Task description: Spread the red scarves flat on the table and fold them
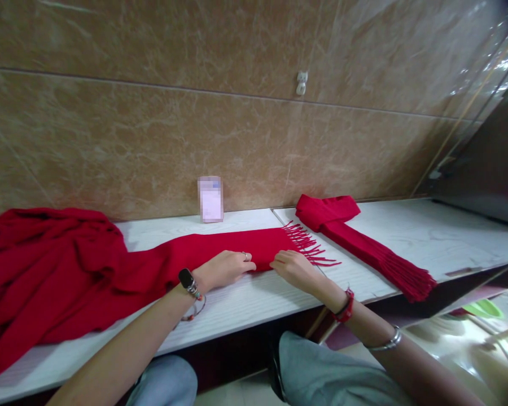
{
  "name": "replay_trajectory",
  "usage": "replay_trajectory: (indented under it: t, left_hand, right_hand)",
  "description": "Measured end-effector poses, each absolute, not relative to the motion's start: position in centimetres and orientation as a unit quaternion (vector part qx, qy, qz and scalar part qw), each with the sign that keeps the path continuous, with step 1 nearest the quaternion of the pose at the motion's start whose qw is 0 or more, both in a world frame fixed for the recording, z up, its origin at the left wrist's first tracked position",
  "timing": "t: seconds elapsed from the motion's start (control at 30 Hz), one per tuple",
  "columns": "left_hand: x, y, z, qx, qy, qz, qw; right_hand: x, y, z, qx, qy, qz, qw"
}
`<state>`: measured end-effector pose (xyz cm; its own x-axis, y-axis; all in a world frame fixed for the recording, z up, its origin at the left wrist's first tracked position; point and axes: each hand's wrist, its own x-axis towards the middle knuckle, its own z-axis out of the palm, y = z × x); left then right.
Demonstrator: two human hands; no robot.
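A red scarf (232,243) lies stretched along the white table, its fringe (307,243) spread at the right end. My left hand (226,268) rests on the scarf's near edge, with thumb and fingers closed on the cloth. Close to the fringe, my right hand (294,270) pinches the same near edge, a short gap from the left. The fingertips of both hands are partly hidden. To the right sits a second red scarf (355,242), folded narrow and bent at its far end, with its fringe pointing toward the table's front edge.
A large heap of red cloth (63,270) covers the left of the white table (254,299). An upright phone-like object (211,200), blurred out, leans on the brown wall (161,135). A dark appliance-like box (486,158) stands at far right. A green basin (485,308) is below.
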<state>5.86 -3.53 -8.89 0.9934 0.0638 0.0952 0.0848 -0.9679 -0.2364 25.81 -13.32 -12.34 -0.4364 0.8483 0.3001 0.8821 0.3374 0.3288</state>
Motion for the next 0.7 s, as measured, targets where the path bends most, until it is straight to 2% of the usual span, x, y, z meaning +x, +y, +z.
replay_trajectory:
  t: [0.27,0.4,0.53,0.63,0.7]
  left_hand:
    - [5.9,-3.8,-8.4,-0.985,-0.051,-0.067,0.149]
    - [5.6,-3.7,-8.6,-0.993,-0.052,-0.047,0.095]
    - [5.7,-3.4,-9.0,-0.997,-0.042,-0.052,0.029]
    - [6.2,-3.0,-9.6,-0.995,-0.061,-0.079,0.006]
    - [6.4,-2.6,-10.3,-0.989,-0.112,-0.094,0.004]
  right_hand:
    - [26.0,-13.4,-12.4,-0.534,-0.804,-0.248,0.079]
    - [25.9,-13.6,-12.1,-0.527,-0.828,-0.175,0.085]
    - [26.5,-13.9,-11.6,-0.517,-0.837,-0.052,0.169]
    - [26.4,-13.6,-11.9,-0.547,-0.804,-0.024,0.231]
    - [26.1,-13.3,-12.5,-0.582,-0.783,-0.024,0.219]
